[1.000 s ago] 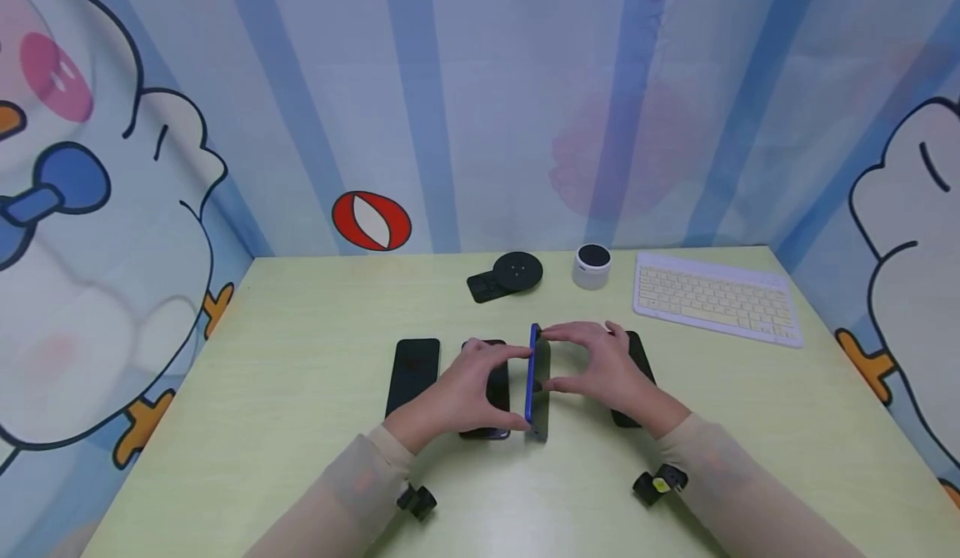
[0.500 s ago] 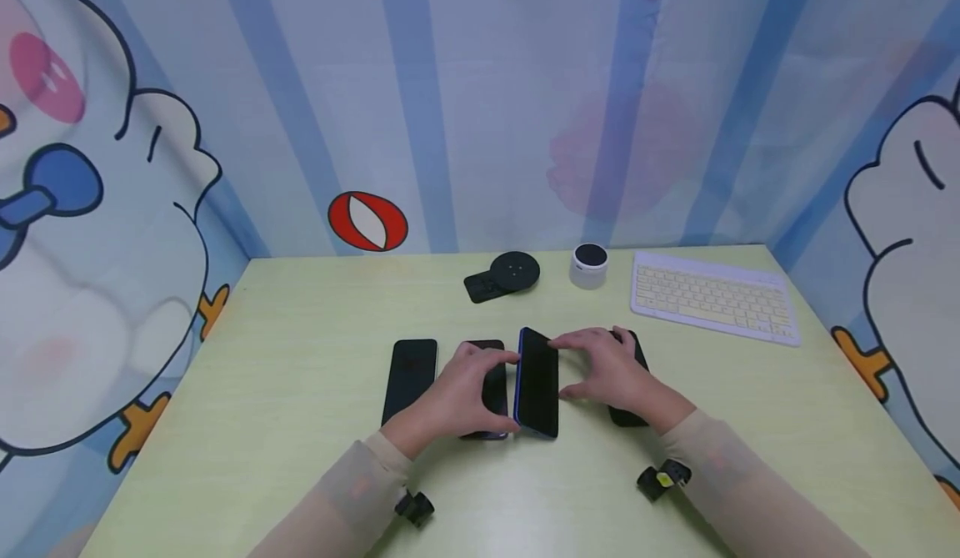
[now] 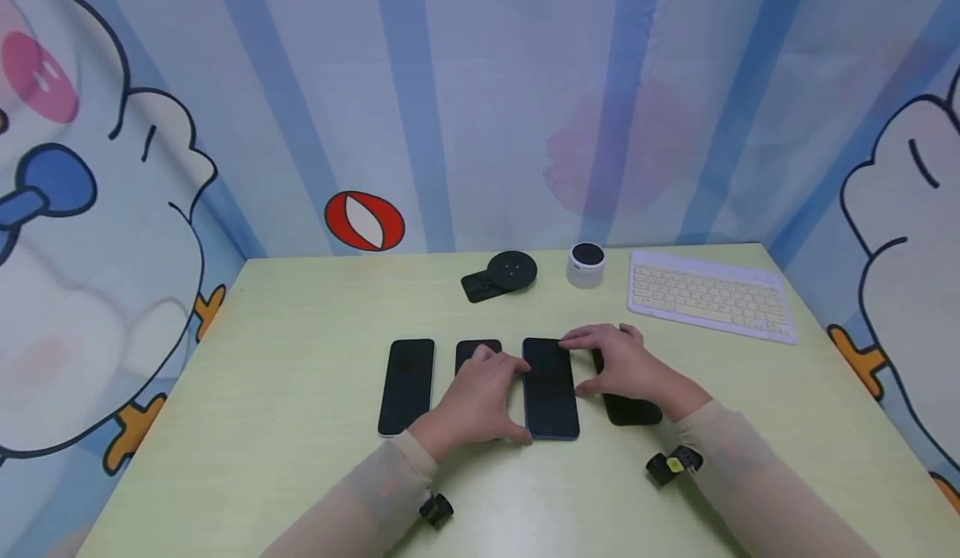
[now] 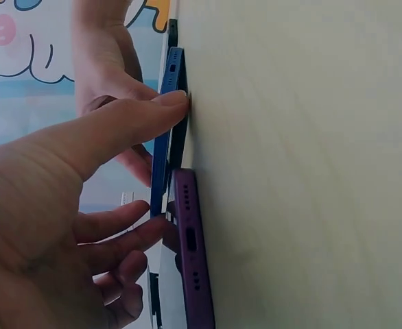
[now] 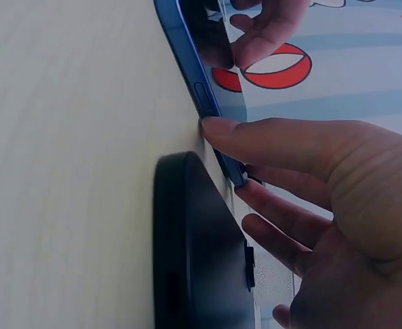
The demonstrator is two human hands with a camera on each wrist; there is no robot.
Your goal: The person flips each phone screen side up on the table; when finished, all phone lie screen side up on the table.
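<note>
Holding blue-edged phone (image 3: 551, 391) by its edges, left hand (image 3: 478, 399) and right hand (image 3: 622, 364) — likely stiff, slick, fragile — grip sides

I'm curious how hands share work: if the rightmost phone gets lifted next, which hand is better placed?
Likely the right hand: it is nearest the rightmost phone, partly covering it in the head view; the left hand is beyond the blue-edged phone.
</note>
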